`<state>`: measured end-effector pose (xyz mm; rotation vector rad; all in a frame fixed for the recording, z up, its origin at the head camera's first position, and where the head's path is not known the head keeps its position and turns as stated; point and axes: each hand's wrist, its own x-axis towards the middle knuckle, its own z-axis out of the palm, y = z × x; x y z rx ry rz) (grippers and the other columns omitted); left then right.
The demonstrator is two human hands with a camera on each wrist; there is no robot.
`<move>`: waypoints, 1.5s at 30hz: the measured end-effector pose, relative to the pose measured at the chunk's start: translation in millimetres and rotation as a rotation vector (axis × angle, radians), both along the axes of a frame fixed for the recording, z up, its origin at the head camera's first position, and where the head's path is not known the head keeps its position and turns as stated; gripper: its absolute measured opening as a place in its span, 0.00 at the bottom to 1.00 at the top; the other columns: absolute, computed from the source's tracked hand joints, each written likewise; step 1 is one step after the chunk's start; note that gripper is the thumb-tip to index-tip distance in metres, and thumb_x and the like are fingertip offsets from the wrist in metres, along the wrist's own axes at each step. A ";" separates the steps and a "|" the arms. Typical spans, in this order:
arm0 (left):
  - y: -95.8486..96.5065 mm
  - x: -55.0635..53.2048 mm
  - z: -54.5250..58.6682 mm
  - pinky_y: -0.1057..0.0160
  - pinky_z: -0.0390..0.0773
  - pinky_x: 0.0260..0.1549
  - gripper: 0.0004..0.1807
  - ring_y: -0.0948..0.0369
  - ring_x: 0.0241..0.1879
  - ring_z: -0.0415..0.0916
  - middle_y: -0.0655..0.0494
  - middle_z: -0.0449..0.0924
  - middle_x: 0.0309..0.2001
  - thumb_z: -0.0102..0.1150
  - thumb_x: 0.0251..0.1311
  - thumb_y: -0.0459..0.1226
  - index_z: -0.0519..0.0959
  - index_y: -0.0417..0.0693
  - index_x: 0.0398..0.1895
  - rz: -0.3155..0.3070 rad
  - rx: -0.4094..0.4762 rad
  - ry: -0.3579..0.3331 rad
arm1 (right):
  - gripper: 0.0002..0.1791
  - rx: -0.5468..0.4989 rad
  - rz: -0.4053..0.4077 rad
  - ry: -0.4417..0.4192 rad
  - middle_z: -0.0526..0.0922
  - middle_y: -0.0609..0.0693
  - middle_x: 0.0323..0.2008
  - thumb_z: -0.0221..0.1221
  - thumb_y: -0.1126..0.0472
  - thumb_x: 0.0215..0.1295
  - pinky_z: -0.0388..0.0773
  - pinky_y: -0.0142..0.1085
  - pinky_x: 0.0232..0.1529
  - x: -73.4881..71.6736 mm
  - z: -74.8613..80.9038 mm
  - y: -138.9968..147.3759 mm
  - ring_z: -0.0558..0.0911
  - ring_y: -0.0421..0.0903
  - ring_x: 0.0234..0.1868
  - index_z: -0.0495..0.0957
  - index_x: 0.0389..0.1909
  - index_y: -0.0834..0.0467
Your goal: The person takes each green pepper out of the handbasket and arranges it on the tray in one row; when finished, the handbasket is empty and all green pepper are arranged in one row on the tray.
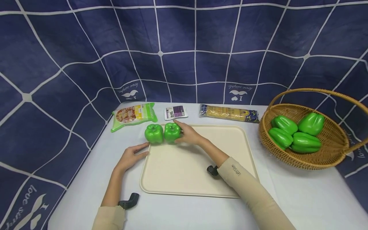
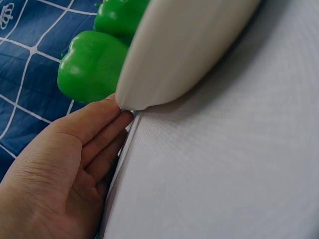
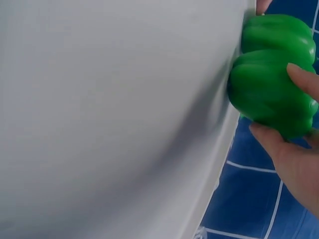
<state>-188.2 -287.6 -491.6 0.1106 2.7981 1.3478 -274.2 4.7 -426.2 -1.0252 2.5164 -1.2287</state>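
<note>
Two green bell peppers stand side by side at the far left corner of a cream tray. My right hand grips the right green bell pepper, thumb on its near side and fingers over the far side, as the right wrist view also shows. Close against it stands the left green bell pepper. My left hand rests at the tray's left edge, just below that pepper, its fingertips touching the rim. In the left wrist view its fingers extend to the tray's corner.
A wicker basket with a tall handle stands at the right and holds several green bell peppers. Behind the tray lie a green food bag, a small white packet and a long pasta packet. A blue checked curtain closes off the back.
</note>
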 end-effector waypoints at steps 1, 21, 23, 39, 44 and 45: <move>-0.4 0.1 -0.1 0.45 0.60 0.61 0.30 0.52 0.62 0.64 0.57 0.73 0.58 0.62 0.50 0.57 0.75 0.57 0.57 -0.001 -0.003 0.002 | 0.53 -0.006 0.006 -0.007 0.58 0.60 0.67 0.70 0.67 0.44 0.57 0.40 0.66 0.4 0.1 -1.5 0.62 0.54 0.65 0.49 0.70 0.61; -5.9 2.7 2.0 0.45 0.61 0.61 0.29 0.51 0.61 0.64 0.56 0.73 0.58 0.63 0.51 0.55 0.75 0.56 0.56 -0.007 0.018 0.005 | 0.59 0.000 0.007 -0.037 0.56 0.60 0.67 0.71 0.64 0.44 0.62 0.43 0.63 2.0 -2.7 -9.1 0.64 0.53 0.64 0.42 0.72 0.57; -5.8 2.9 1.6 0.45 0.61 0.61 0.29 0.51 0.61 0.64 0.56 0.73 0.58 0.63 0.51 0.55 0.75 0.56 0.57 -0.003 0.015 0.001 | 0.60 0.014 0.004 -0.028 0.55 0.61 0.68 0.72 0.63 0.43 0.59 0.44 0.65 3.1 -1.8 -5.9 0.62 0.54 0.65 0.41 0.72 0.56; 3.3 2.0 5.1 0.45 0.60 0.61 0.28 0.52 0.61 0.64 0.57 0.73 0.58 0.63 0.51 0.53 0.75 0.57 0.56 0.007 0.032 -0.011 | 0.38 0.063 -0.098 0.432 0.68 0.51 0.61 0.67 0.63 0.53 0.63 0.47 0.62 60.6 45.3 132.1 0.66 0.50 0.62 0.62 0.65 0.55; 2.8 1.9 6.2 0.45 0.60 0.61 0.28 0.51 0.61 0.64 0.56 0.73 0.58 0.64 0.52 0.52 0.75 0.56 0.56 -0.002 0.030 -0.006 | 0.31 0.012 -0.255 0.608 0.78 0.53 0.51 0.68 0.68 0.47 0.71 0.35 0.54 78.1 59.2 203.4 0.76 0.49 0.51 0.72 0.55 0.60; 2.2 1.8 5.9 0.45 0.61 0.61 0.28 0.51 0.61 0.64 0.56 0.73 0.58 0.63 0.52 0.53 0.75 0.57 0.56 -0.003 0.025 -0.003 | 0.31 -0.003 -0.295 0.634 0.79 0.54 0.49 0.69 0.70 0.45 0.71 0.31 0.53 80.0 61.2 217.5 0.77 0.48 0.49 0.73 0.54 0.61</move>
